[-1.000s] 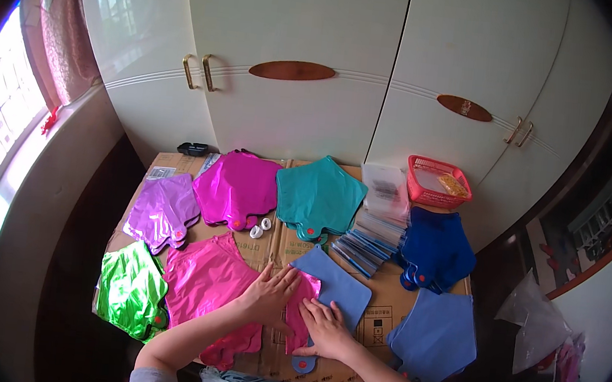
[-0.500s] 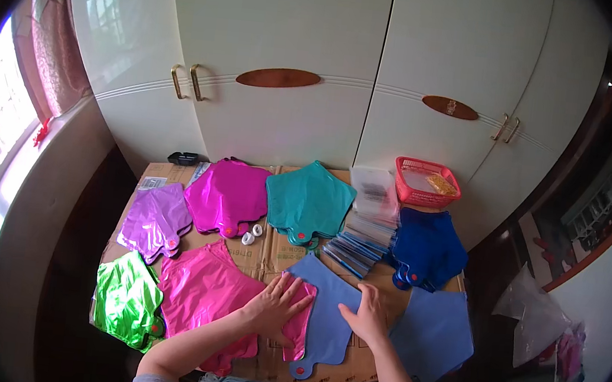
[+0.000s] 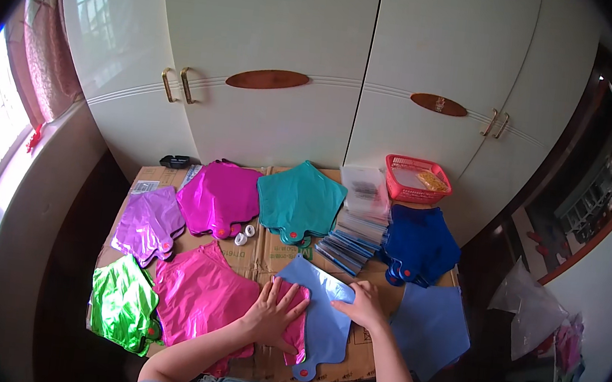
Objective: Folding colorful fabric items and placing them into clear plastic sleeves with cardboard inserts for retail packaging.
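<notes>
My left hand (image 3: 272, 317) lies flat with its fingers spread on a folded pink foil balloon (image 3: 296, 338). That pink piece rests over the left edge of a folded blue foil balloon (image 3: 322, 331), whose round tab with a red dot points toward me. At the far right corner of the blue balloon, my right hand (image 3: 365, 305) is closed on its edge, thumb along the top. The foil there shines and bends up slightly. A larger stack of flat pink foil balloons (image 3: 198, 295) lies to the left, partly under my left forearm.
Cardboard (image 3: 243, 255) covers the table. Around lie green (image 3: 123, 302), lilac (image 3: 146, 223), magenta (image 3: 217, 198), teal (image 3: 300, 202), dark blue (image 3: 423, 244) and light blue (image 3: 432, 327) foil balloon stacks. Behind are clear packets (image 3: 361, 230), a red basket (image 3: 416, 191), white rolls (image 3: 245, 235) and a black tray (image 3: 178, 162).
My right hand's fingers have closed in on the blue balloon's far corner, and its foil now bends and shines. My left hand stays on the pink balloon. The view has shifted slightly.
</notes>
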{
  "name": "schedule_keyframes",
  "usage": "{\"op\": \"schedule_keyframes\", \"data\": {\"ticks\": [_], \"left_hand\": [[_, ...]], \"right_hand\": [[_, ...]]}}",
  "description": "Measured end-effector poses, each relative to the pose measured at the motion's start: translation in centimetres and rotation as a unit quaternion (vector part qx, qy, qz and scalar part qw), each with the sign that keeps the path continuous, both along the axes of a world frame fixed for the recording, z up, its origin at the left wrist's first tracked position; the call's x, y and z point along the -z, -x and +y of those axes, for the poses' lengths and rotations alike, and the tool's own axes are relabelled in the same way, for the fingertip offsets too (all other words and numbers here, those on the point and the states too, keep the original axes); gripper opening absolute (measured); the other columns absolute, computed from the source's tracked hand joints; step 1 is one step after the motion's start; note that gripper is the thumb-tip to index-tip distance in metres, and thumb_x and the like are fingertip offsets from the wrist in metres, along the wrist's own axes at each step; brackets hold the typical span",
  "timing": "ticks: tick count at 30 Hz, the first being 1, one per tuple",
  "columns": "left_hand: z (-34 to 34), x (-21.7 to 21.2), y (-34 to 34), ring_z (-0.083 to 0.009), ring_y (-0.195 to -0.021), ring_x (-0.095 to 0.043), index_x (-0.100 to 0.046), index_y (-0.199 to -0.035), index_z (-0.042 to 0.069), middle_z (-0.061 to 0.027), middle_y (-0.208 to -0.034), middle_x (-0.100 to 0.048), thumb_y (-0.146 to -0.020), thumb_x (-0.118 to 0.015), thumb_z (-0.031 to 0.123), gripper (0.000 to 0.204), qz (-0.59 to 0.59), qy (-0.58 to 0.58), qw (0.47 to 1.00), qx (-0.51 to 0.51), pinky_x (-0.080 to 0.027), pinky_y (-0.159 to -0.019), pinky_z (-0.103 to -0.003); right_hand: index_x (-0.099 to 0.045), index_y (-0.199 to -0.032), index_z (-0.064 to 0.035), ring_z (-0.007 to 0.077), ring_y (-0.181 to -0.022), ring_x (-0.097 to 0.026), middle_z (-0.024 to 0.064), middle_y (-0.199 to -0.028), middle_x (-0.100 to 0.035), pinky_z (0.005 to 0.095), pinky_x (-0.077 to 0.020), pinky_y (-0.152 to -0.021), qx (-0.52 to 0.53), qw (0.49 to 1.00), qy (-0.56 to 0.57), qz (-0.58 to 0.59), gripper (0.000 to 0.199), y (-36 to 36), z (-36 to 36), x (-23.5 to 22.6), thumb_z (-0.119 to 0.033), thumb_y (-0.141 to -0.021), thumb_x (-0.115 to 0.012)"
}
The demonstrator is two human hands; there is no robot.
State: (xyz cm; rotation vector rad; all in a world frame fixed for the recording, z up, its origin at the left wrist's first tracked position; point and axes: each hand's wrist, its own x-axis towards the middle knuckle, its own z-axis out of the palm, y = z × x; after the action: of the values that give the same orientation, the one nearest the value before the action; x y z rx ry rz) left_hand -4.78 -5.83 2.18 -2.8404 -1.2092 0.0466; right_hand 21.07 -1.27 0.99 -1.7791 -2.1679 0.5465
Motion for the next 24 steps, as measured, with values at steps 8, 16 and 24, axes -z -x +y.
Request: {"op": "schedule_keyframes", "data": {"ticks": [8, 16, 24], "left_hand": [[-0.3, -0.1, 0.0, -0.0594, -0.133, -0.02, -0.028, -0.148, 0.009, -0.029, -0.148, -0.025, -0.057, -0.055, 0.087, 0.123, -0.011, 0.015, 1.0, -0.022, -0.017, -0.109, -0.064], [-0.4, 0.2, 0.0, -0.0584, -0.13, -0.027, -0.032, -0.145, 0.004, -0.0289, -0.145, -0.031, -0.054, -0.057, 0.087, 0.126, -0.043, -0.015, 0.999, -0.02, -0.022, -0.106, -0.065], [-0.6, 0.0, -0.3, -0.0635, -0.131, -0.018, -0.026, -0.149, 0.009, -0.027, -0.149, -0.026, -0.054, -0.057, 0.087, 0.127, -0.024, 0.017, 0.999, -0.043, -0.021, -0.1, -0.074]], "right_hand": [[-0.05, -0.127, -0.0014, 0.0386, -0.113, -0.057, 0.0246, -0.125, -0.057, 0.0416, -0.0444, -0.095, 0.05, 0.968, 0.158, 0.191, 0.076, -0.1, -0.1, -1.7, -0.048, -0.072, -0.073], [-0.045, -0.132, 0.0024, 0.0341, -0.12, -0.051, 0.0228, -0.127, -0.052, 0.0397, -0.0416, -0.099, -0.009, 0.964, 0.168, 0.205, 0.079, 0.0, -0.3, -2.3, -0.042, -0.074, -0.075], [-0.025, -0.134, -0.0016, 0.0231, -0.109, -0.054, 0.0164, -0.125, -0.044, 0.0338, -0.0501, -0.086, 0.114, 0.826, 0.175, 0.524, 0.069, -0.9, -3.8, -0.4, -0.016, -0.084, -0.071]]}}
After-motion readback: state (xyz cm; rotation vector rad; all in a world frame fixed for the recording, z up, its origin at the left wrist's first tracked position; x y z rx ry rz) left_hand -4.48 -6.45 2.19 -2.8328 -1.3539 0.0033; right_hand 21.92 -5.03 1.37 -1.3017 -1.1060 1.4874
